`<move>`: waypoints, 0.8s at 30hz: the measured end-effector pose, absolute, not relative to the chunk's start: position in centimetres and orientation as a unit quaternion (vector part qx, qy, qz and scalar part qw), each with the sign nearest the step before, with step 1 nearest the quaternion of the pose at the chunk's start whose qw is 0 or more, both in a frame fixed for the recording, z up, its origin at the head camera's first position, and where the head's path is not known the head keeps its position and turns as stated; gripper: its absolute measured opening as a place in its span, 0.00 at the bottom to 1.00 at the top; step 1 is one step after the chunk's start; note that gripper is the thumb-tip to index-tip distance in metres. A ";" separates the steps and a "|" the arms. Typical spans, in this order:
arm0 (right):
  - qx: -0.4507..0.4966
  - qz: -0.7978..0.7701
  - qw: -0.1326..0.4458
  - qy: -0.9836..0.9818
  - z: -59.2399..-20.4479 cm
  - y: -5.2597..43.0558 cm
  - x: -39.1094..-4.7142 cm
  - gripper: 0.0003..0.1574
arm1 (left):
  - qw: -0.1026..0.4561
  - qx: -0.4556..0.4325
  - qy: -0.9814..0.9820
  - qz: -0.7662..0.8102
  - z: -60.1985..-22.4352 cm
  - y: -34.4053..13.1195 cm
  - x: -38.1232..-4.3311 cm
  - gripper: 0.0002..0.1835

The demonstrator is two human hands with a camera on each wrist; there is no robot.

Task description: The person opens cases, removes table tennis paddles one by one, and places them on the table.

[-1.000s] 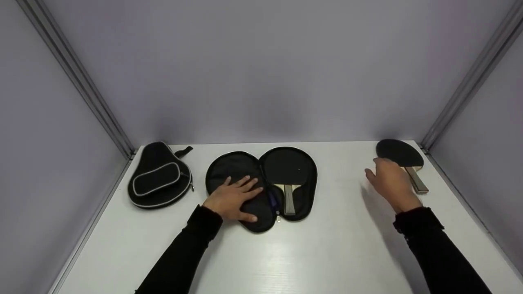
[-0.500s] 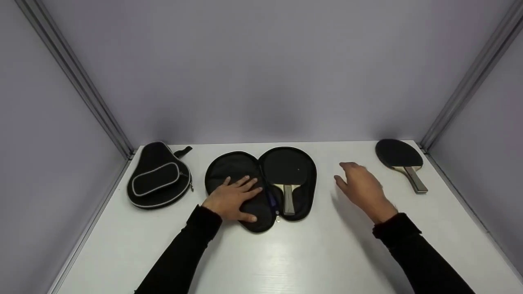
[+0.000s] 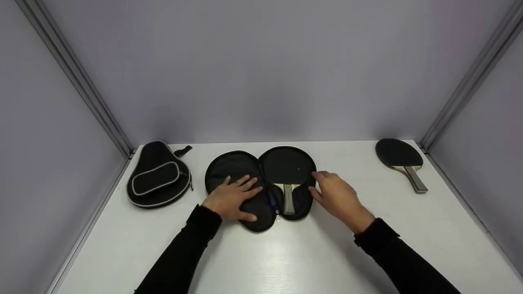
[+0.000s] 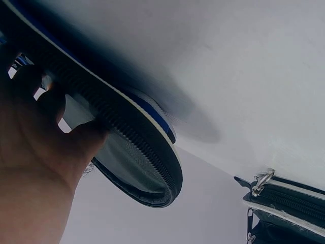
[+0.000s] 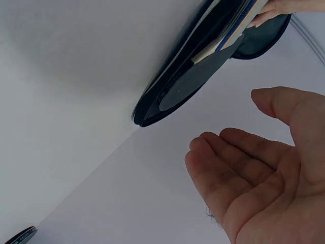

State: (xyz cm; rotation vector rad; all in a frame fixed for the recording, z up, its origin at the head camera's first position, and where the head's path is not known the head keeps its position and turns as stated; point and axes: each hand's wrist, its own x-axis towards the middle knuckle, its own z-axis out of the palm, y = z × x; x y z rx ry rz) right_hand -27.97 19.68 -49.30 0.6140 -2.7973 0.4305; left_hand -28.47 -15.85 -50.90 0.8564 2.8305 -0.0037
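An unzipped black paddle case lies spread out in the middle of the white table. My left hand rests on its left half, fingers spread. In the case's right half sits a table tennis paddle, black face up, handle towards me. My right hand is at the right rim of the case with its fingertips overlapping the edge in the head view. Seen from the right wrist, that hand has loosely bent fingers, thumb apart, and an empty palm. The left wrist view shows the zipper teeth along the case edge.
A second black case with pale piping and a front pocket lies zipped at the left. Another table tennis paddle lies at the far right, near the back edge. Grey panels enclose the back and sides.
My right hand has moved left, from beside the far-right paddle to the right rim of the case. The left hand has stayed in place on the case.
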 end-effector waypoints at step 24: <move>0.230 0.133 0.104 -0.958 -52.2 14.2 -26.2 0.30 | 0.094 0.288 0.953 0.001 -50.9 -15.9 -28.5 0.53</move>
